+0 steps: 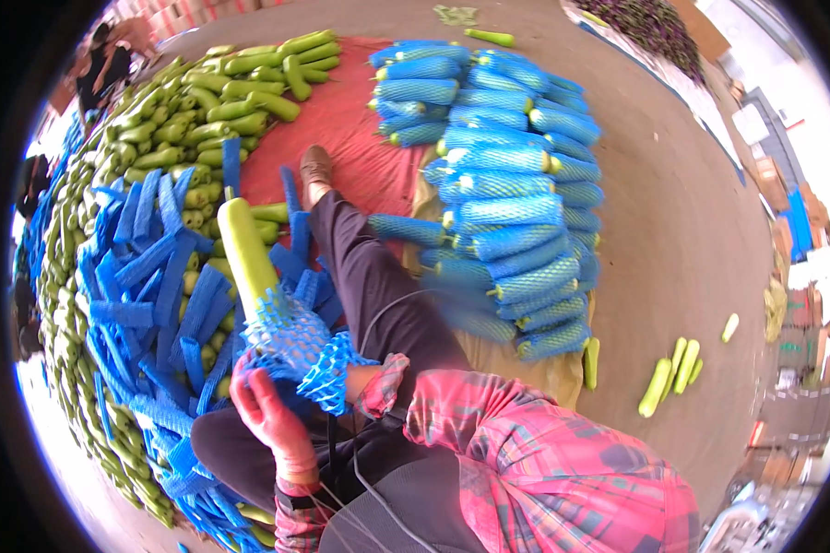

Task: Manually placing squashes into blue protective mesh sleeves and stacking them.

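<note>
A pale green bottle gourd (241, 249) points away from me, its lower end inside a blue foam net sleeve (266, 304). My right hand (297, 342) is inside the stretched net, at the gourd's lower end; the mesh covers its fingers. My left hand (266, 408), in a reddish glove, is beside it, its fingers bent at the net's edge. Flat blue foam net sleeves (145, 266) lie heaped to the left over a large pile of bare gourds (173, 131). Netted gourds (505, 207) are stacked on the right.
A red sheet (366, 159) lies under my outstretched foot (316, 166). Loose gourds (685, 366) lie on the floor at the right. A pile of dark purple produce (653, 27) is at the top right. A person (107, 66) sits at the top left, and cartons (771, 183) stand at the right edge.
</note>
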The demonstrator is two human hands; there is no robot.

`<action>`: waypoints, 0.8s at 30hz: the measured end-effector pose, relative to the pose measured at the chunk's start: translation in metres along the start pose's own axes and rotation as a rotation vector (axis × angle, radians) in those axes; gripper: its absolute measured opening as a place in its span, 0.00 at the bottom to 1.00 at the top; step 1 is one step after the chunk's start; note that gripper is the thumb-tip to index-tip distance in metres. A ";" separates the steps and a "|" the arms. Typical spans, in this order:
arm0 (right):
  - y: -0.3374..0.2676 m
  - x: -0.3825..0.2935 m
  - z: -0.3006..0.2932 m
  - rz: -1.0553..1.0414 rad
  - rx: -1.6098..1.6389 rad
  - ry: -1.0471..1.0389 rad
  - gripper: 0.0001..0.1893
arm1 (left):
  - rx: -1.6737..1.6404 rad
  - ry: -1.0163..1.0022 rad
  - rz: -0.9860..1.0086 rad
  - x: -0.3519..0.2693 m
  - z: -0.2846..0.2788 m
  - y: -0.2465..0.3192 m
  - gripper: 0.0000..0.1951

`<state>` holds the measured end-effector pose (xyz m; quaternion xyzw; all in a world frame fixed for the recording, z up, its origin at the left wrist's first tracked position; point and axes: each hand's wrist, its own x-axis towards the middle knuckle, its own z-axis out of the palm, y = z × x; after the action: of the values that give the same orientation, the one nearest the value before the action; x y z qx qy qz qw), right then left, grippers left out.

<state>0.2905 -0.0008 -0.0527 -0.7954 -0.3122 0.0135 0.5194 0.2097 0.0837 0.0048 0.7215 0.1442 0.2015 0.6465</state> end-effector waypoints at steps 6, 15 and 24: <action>-0.022 -0.010 0.033 0.119 -0.031 -0.157 0.12 | 0.275 0.056 0.271 0.047 -0.029 -0.005 0.13; -0.119 -0.036 -0.029 0.651 1.110 0.051 0.10 | 0.116 0.113 0.073 0.154 -0.079 -0.028 0.16; -0.042 -0.129 -0.154 0.265 -0.100 0.724 0.07 | -0.059 -0.167 -0.043 0.105 -0.018 -0.008 0.28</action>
<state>0.2192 -0.1812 0.0140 -0.8064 -0.0034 -0.2165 0.5503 0.2933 0.1499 0.0092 0.7131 0.0994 0.1310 0.6815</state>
